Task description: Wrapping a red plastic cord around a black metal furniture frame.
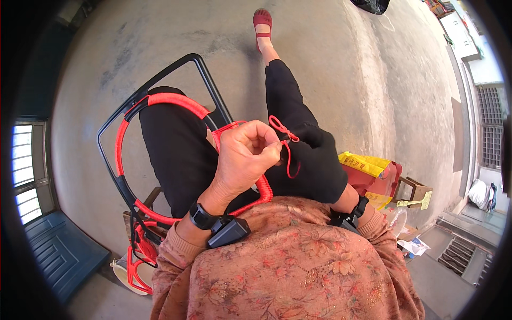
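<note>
A black frame (212, 85) with a round ring lies tilted over my left thigh. Red cord is wound around several stretches of the ring (178, 100). My left hand (246, 152), bare, is closed in a pinch on a thin red cord (288, 154) beside the ring's right side. Close by on the right, my right hand (314, 162), in a black glove, is closed around the same cord, its fingertips partly lost against the dark trousers. A small looped bundle of the cord stands out above the two hands. Where the cord meets my left fingertips is hidden.
A red and yellow bag (368, 169) and a small wooden stool (415, 193) stand at my right. Further red-wrapped black frames (143, 256) lie low on the left beside a pale container (125, 277). A black plastic bag (373, 5) lies far ahead.
</note>
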Available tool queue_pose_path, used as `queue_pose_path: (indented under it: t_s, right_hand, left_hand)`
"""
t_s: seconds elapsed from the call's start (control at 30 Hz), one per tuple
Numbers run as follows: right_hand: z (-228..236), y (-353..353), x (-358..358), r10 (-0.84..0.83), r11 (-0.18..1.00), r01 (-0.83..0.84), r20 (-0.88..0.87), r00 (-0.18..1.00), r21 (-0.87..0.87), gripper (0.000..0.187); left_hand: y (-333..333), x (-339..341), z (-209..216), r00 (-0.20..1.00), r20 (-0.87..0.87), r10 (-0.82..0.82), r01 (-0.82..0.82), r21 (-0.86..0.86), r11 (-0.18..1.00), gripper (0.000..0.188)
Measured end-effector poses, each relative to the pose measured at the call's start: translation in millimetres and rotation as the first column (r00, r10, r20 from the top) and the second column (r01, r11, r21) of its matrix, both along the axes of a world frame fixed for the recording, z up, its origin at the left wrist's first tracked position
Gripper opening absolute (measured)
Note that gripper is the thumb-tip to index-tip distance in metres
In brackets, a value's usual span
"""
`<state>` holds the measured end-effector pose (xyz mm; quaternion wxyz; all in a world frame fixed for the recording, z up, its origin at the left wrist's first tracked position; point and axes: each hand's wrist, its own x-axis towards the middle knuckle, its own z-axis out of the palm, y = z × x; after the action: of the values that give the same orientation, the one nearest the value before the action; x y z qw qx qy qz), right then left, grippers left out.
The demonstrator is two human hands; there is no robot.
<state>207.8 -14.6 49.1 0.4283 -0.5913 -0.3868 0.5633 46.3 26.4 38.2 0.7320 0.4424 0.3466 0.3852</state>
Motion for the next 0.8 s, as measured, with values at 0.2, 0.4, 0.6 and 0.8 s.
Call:
queue_pose_path:
  t_s: [0.2,0.4,0.6,0.8]
  right_hand:
    - [10.6,4.4,9.8,0.076,0.985,-0.115,0.274,0.959,0.127,0.014]
    - [5.3,9.7,15.7,-0.012,0.755,-0.476,0.736,0.677,0.451,0.017]
    - [7.2,7.2,10.1,0.105,0.990,-0.129,0.317,0.943,0.054,0.010]
    - [2.7,6.7,15.9,0.079,0.981,-0.117,0.231,0.970,0.157,0.010]
  left_hand:
    - [-1.3,1.4,-3.4,0.984,-0.161,0.082,-0.059,0.139,0.989,0.008]
    - [-2.7,0.8,2.4,0.939,-0.335,0.077,0.004,0.233,0.972,0.008]
    - [-2.4,2.0,0.4,0.986,-0.155,0.063,-0.042,0.136,0.990,0.007]
    - [-1.7,0.8,-2.7,0.981,-0.190,0.047,-0.019,0.145,0.989,0.007]
